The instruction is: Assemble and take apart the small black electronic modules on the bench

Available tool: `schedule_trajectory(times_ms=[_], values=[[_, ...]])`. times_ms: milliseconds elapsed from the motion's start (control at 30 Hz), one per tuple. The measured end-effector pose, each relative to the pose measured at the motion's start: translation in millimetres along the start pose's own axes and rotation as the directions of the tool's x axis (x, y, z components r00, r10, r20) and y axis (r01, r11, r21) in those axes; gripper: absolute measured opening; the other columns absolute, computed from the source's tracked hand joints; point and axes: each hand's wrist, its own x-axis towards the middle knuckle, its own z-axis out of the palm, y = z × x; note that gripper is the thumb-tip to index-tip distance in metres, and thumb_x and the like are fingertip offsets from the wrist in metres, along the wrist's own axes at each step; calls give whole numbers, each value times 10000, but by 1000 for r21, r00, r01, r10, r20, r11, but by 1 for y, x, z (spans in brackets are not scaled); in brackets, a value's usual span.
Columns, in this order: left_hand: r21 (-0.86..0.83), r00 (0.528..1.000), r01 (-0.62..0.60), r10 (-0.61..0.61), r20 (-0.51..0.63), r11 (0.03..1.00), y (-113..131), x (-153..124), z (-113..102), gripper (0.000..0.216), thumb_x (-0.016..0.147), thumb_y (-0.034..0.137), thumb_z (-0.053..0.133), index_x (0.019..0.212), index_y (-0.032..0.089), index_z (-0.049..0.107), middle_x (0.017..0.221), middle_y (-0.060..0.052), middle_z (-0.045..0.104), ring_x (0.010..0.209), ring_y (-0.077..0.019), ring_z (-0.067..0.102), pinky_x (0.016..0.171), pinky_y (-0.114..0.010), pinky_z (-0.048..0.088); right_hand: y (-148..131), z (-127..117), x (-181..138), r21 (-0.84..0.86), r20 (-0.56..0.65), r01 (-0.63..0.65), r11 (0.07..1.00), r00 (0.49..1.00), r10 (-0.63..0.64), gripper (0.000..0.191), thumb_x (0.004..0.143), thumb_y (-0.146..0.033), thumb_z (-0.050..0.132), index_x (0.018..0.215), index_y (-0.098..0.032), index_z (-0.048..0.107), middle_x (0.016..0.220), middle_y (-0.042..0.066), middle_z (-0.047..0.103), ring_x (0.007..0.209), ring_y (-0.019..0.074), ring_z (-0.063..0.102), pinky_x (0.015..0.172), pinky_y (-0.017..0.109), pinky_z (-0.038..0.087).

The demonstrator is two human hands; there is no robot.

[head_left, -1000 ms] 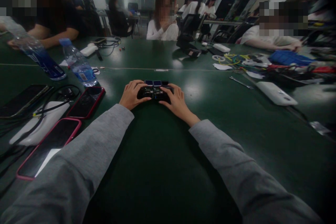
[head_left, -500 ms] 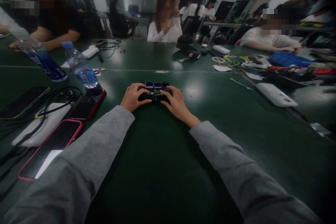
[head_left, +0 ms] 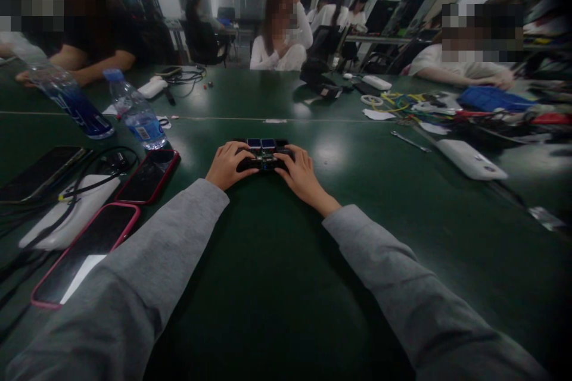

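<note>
Out in front of me on the dark green table (head_left: 272, 262), a small black device with a bare circuit board (head_left: 264, 158) lies between my hands. Two small dark blue rectangular panels (head_left: 261, 144) stand side by side along its far edge. My left hand (head_left: 226, 164) grips its left end, thumb on the near side and fingers over the top. The right end is gripped the same way by my right hand (head_left: 301, 171). Fingers cover both ends, and the device's exact kind cannot be made out.
On the left are a water bottle (head_left: 138, 113), a blue-labelled bottle (head_left: 74, 101), a red-cased phone (head_left: 149, 177), a pink-cased phone (head_left: 89, 250) and a white power bank (head_left: 71, 211). To the right lie a wrench (head_left: 410, 141), a white box-shaped device (head_left: 471, 159) and tangled cables (head_left: 415, 101). People sit across the table.
My hands and the device have hardly moved; the circuit board shows a little more between my fingers. Across the table, a person in white has raised an arm to the head.
</note>
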Motion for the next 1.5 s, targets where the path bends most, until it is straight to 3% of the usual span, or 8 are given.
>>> schedule_trajectory(times_ms=[533, 667, 800, 933, 1200, 1500], values=[[-47, 999, 22, -20, 33, 999, 0, 0, 0, 368, 834, 485, 709, 1116, 259, 636, 1291, -93, 584, 1238, -319, 490, 993, -515, 407, -2, -2, 1, 9, -4, 9, 1000, 1000, -9, 342, 1012, -342, 485, 1347, -280, 459, 1404, 141, 370, 1294, 358, 387, 982, 551, 446], [-63, 997, 76, -76, -10, 995, 1, 1, -1, 321, 917, 489, 590, 1132, 255, 633, 1272, -84, 594, 1214, -297, 504, 998, -493, 407, -2, -2, 0, 29, -22, 17, 999, 1000, -16, 399, 1020, -417, 454, 1394, -284, 414, 1413, 142, 364, 1301, 358, 378, 993, 557, 442], [-105, 979, 160, -172, -110, 981, -2, 1, 0, 322, 1000, 439, 419, 1169, 248, 615, 1245, -77, 600, 1178, -259, 524, 1009, -464, 409, 4, 0, 1, 143, -128, -78, 987, 987, 96, 439, 1046, -480, 327, 1420, -263, 404, 1338, 141, 437, 1241, 328, 441, 991, 539, 458], [-120, 964, 195, -213, -160, 973, -10, 1, 5, 334, 1014, 428, 375, 1155, 242, 614, 1220, -78, 597, 1170, -248, 526, 1016, -456, 414, 14, 4, 3, 259, -204, -146, 955, 958, 202, 474, 1050, -514, 260, 1356, -230, 483, 1236, 138, 527, 1185, 309, 501, 1010, 536, 460], [-153, 933, 253, -283, -221, 955, -20, 1, 12, 334, 1020, 426, 357, 1131, 226, 600, 1186, -87, 577, 1156, -243, 534, 1004, -452, 444, 12, 3, 3, 363, -120, -192, 912, 961, 250, 528, 1032, -586, 269, 1322, -225, 521, 1256, 147, 548, 1134, 301, 574, 979, 528, 505], [-215, 915, 341, -376, -148, 915, -24, -2, 17, 454, 997, 572, 322, 1194, 226, 540, 1256, -115, 524, 1230, -261, 496, 1058, -490, 420, 13, 4, 1, 361, -62, -228, 904, 962, 267, 536, 1035, -590, 261, 1342, -224, 505, 1296, 140, 564, 1148, 305, 584, 976, 527, 509]])
